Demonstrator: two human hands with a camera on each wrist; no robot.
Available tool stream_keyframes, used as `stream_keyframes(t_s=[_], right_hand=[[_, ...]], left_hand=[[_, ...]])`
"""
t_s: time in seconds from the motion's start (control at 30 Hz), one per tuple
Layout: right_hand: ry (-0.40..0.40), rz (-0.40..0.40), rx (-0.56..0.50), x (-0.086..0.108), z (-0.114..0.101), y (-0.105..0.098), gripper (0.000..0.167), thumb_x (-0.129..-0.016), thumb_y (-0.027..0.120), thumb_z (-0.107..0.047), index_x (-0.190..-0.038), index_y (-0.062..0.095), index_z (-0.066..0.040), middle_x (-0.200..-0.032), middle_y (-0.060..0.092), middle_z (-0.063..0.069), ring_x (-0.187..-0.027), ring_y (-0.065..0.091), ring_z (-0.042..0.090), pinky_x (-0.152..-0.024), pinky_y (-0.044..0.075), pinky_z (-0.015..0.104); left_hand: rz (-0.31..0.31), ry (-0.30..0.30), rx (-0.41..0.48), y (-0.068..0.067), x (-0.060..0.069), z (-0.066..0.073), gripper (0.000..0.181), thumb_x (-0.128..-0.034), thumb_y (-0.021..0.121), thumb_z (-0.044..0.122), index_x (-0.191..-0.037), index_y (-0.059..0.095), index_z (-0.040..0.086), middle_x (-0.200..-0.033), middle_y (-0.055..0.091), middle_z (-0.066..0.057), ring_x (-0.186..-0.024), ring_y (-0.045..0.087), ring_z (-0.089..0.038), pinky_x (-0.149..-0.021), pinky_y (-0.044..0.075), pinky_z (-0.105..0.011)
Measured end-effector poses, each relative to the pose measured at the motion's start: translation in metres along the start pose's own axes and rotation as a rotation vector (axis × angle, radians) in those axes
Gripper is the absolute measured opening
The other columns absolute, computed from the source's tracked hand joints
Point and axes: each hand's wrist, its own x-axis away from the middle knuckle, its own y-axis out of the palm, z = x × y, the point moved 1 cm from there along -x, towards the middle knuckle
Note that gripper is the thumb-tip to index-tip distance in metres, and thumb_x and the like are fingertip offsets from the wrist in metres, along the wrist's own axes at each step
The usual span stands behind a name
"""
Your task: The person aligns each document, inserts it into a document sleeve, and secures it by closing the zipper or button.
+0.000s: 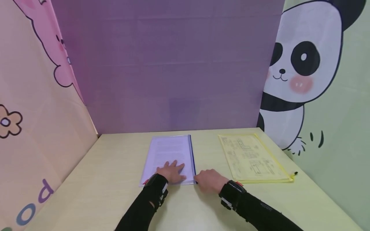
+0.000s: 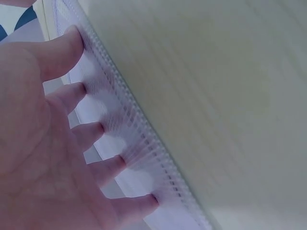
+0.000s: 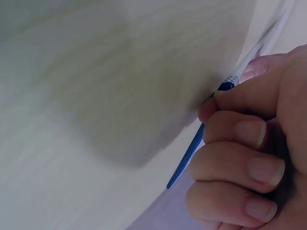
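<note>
A clear document pouch (image 1: 169,150) with printed paper inside lies on the table. A dark blue strip (image 1: 191,157) runs along its right edge. My left hand (image 1: 171,173) rests on the pouch's near part with fingers spread. In the left wrist view the fingertips (image 2: 76,90) press the pouch close to its textured, mesh-like edge (image 2: 144,124). My right hand (image 1: 210,180) is at the near right corner. Thumb and forefinger pinch the near end of the blue strip (image 3: 184,160), the other fingers curled; the exact piece pinched is partly hidden.
To the right lies a yellow-edged pouch (image 1: 254,157) holding a sheet with drawings, a small dark-tipped pull (image 1: 295,174) at its near right corner. The pale wooden table (image 1: 115,173) meets a purple backdrop (image 1: 173,64) behind and printed cloth walls (image 1: 332,112) at the sides.
</note>
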Motion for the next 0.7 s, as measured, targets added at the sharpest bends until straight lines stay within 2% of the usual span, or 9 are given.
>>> stream_keyframes(t_s=[0.43,0.6,0.7], right_hand=[[-0.005,0.0,-0.004,0.004,0.004,-0.001,0.007,-0.088,0.069,-0.006,-0.092,0.068,-0.012,-0.07,0.053,-0.001,-0.06,0.047,0.014,-0.054,0.044,0.031],[0.048,-0.022,-0.009,0.003,0.005,-0.008,0.01,-0.087,0.068,-0.008,-0.081,0.062,-0.013,-0.067,0.05,-0.001,-0.057,0.046,0.015,-0.051,0.041,0.031],[0.101,-0.05,-0.005,0.001,0.005,-0.016,0.012,-0.09,0.067,-0.012,-0.08,0.06,-0.012,-0.069,0.051,0.0,-0.06,0.048,0.017,-0.055,0.042,0.034]], left_hand=[[0.001,-0.002,0.019,-0.002,-0.003,0.003,0.061,-0.0983,0.059,0.05,-0.154,0.047,0.027,-0.163,0.034,-0.007,-0.151,0.025,-0.039,-0.114,0.022,-0.07],[0.029,0.011,0.012,0.002,-0.007,0.002,0.059,-0.0975,0.061,0.048,-0.151,0.05,0.026,-0.162,0.037,-0.007,-0.15,0.028,-0.039,-0.112,0.025,-0.071],[0.064,0.025,0.001,0.002,-0.008,0.003,0.057,-0.0955,0.065,0.047,-0.147,0.054,0.024,-0.157,0.043,-0.008,-0.146,0.034,-0.04,-0.109,0.028,-0.071]])
